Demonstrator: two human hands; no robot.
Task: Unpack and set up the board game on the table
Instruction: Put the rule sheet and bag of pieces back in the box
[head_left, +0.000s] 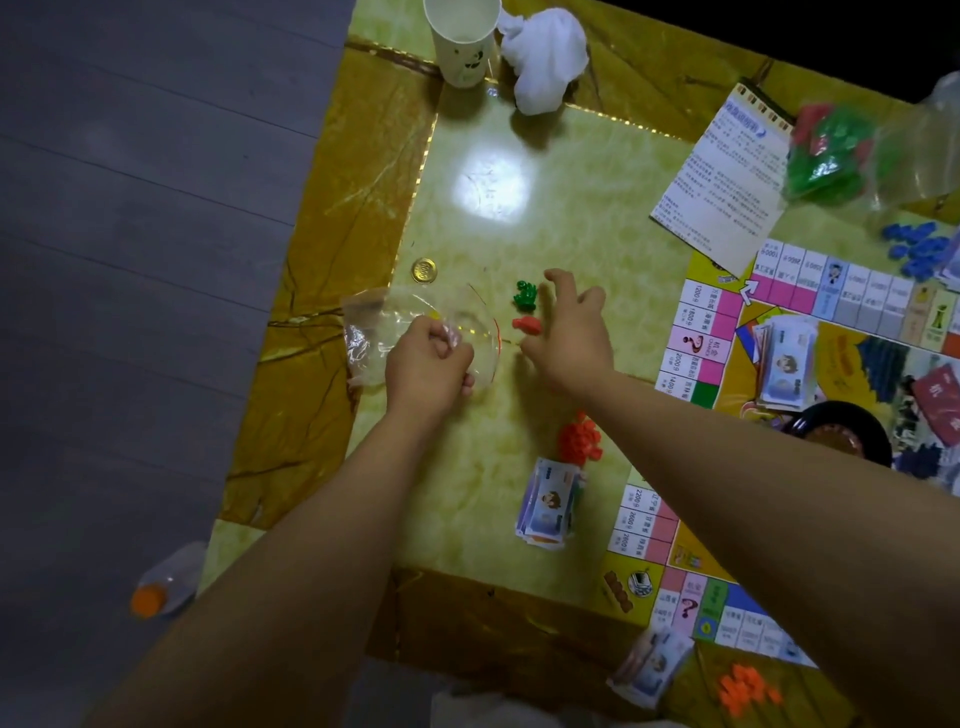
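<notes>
My left hand (428, 361) is closed on a clear plastic bag (395, 327) lying on the table. My right hand (569, 338) hovers with fingers spread just right of a small green game piece (524, 293) and a red game piece (525, 325); it holds nothing that I can see. The game board (810, 332) lies open at the right, with a stack of paper money (784, 364) on it. A gold coin (424, 270) rests above the bag. A pile of red pieces (579, 441) and a money stack (550, 501) sit near my right forearm.
A paper cup (462, 41) and crumpled white tissue (543, 57) stand at the far edge. A rule sheet (727, 176), a bag of green and red pieces (826, 150), blue pieces (917, 249), orange pieces (743, 688) and another money stack (652, 670) surround the board. A bottle (166, 582) lies on the floor at the left.
</notes>
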